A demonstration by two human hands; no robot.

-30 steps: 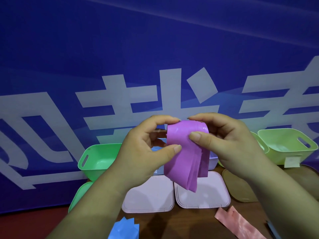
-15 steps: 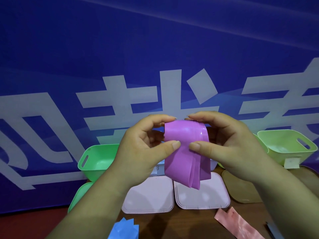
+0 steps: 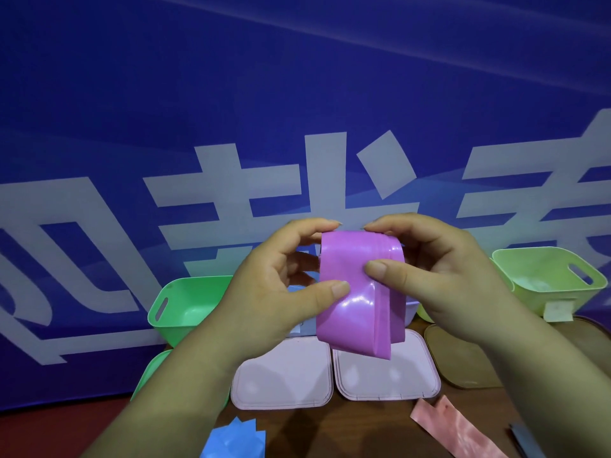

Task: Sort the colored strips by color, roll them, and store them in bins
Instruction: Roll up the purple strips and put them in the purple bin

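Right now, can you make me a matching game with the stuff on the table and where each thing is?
Things:
1. purple strips
2. blue strips
3. pink strip
4. green bin

Places:
A. lying on the table, near right
B. standing at the far left
C. held up between both hands
D. lying on the table, near left

Pairs: 1-C, 2-D, 3-A, 4-B. The left hand and right hand both pinch the purple strips.
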